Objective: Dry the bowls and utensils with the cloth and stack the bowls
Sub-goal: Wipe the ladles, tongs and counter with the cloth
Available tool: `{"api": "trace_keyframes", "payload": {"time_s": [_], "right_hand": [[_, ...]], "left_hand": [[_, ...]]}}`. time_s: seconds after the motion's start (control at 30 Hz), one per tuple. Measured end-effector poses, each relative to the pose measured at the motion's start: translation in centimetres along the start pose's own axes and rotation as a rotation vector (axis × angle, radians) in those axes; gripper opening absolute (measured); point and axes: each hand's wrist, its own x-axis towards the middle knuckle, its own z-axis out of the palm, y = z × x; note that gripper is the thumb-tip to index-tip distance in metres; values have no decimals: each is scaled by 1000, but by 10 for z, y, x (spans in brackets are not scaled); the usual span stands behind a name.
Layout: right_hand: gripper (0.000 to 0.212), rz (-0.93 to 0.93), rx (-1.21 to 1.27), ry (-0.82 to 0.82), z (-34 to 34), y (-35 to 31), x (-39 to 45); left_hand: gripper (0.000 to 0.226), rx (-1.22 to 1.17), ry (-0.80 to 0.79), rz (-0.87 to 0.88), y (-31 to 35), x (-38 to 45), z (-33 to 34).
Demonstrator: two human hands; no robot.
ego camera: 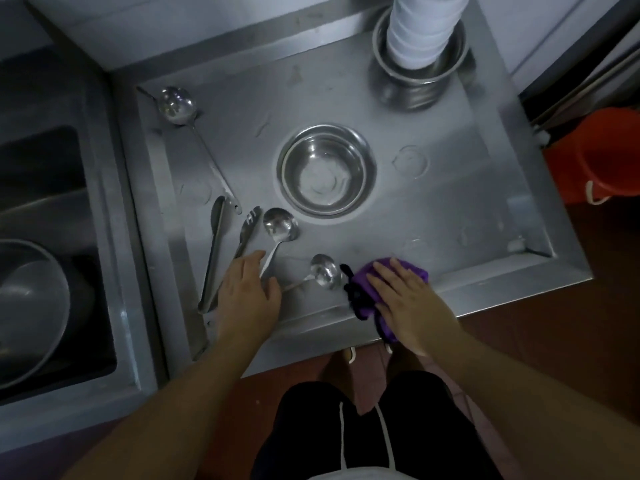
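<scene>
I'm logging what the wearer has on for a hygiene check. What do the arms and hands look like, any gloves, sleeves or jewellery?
Both forearms are bare up to the frame edge: no sleeves show. The left hand and right hand wear no gloves, and no rings, watch or bracelets are visible. Lower down, the person wears dark shorts with white drawstrings.

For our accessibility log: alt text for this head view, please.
Left hand reaches for a spoon on a steel tray; right hand presses flat on a purple cloth. Steel bowls sit mid-tray among other utensils.
</scene>
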Motion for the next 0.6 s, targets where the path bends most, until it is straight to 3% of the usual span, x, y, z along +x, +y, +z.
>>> {"api": "trace_keyframes", "payload": {"time_s": [0.07, 0.23, 0.3, 0.37, 0.5, 0.6], "right_hand": [[59, 64, -12, 45, -3, 27, -13], [59, 650, 117, 151, -17, 68, -4], [65, 712, 175, 146, -15, 55, 9], [66, 584, 133, 107, -7, 31, 17], [58, 60, 10, 82, 5, -1, 16], [56, -44, 3, 120, -3, 27, 10]], "left_hand": [[48, 34, -18, 74, 8, 5, -2], [49, 177, -105, 189, 30, 19, -2], [51, 200, -121, 195, 41, 22, 3], [52, 202, -133, 181, 53, 23, 11], [51, 210, -168, 148, 79, 25, 29], [48, 197, -165, 157, 100, 28, 40]]}}
